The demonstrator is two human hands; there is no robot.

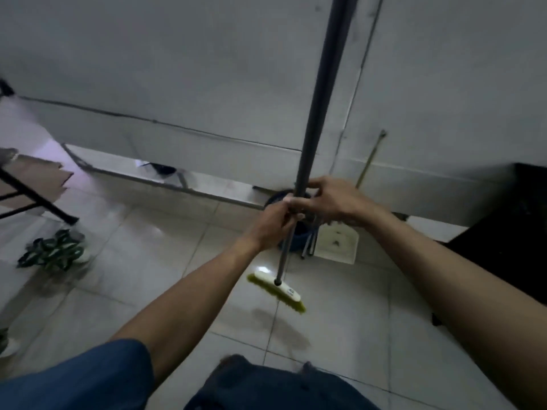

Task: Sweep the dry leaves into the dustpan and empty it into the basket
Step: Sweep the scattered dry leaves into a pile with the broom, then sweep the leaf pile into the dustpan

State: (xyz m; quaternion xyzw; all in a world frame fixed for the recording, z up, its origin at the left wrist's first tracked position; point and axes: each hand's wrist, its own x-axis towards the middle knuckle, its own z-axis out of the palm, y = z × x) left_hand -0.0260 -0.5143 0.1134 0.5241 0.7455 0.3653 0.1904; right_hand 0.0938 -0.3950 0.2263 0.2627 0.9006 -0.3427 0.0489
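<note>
A broom with a long dark handle point(322, 93) stands nearly upright in front of me. Its white head with yellow-green bristles point(278, 291) hangs just above the tiled floor. My left hand point(272, 223) grips the handle low down. My right hand point(334, 199) wraps the handle just above the left, fingers curled around it. A cream dustpan point(337, 247) leans near the wall behind the hands, beside a dark blue bucket-like container point(296, 235) partly hidden by them. No leaves are visible on the floor.
A white wall point(207, 84) with a low ledge runs across the back. A dark cabinet point(509, 226) stands at the right. A potted plant point(53, 253), a black stand leg point(35, 193) and cardboard sit at the left. Another thin stick point(370, 158) leans on the wall.
</note>
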